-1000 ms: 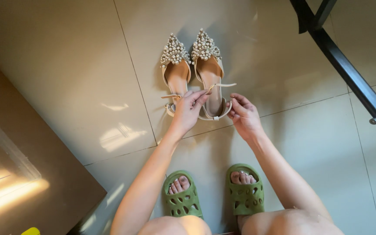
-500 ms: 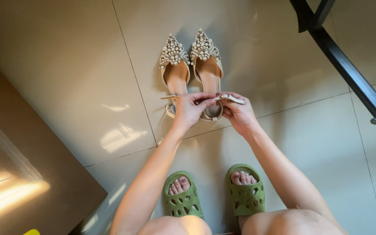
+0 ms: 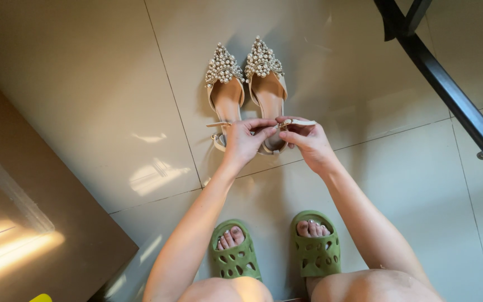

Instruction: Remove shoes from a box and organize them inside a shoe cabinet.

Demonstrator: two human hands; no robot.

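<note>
Nearest the camera: bare knees at the bottom edge of the view, and below them two feet in green perforated slippers (image 3: 275, 251), side by side on the tiled floor (image 3: 102, 100). One grout line crosses the floor just ahead of the slippers; another runs away from the camera to the left of the shoes.

Both forearms reach forward from the knees and meet above the heel end of a pair of beige shoes.

Left hand (image 3: 244, 140): fingers curled, thumb and forefinger pinched together on the thin ankle strap (image 3: 303, 122) of the right-hand shoe (image 3: 268, 89), close to its small metal buckle. Right hand (image 3: 308, 141): fingertips closed on the same strap from the other side, the strap's loose end sticking out to the right past the fingers. The two hands nearly touch over the buckle.

The pair stands on the floor, toes pointing away from the person, the two shoes touching along their inner sides. The left-hand shoe (image 3: 225, 84) is untouched, its strap lying loose by the left hand. Both pointed toes are covered in pearl-like beads.

Farther off, upper right corner: a black metal bar (image 3: 448, 89) runs diagonally. Left edge: a darker brown panel (image 3: 34, 235) with a streak of sunlight.
</note>
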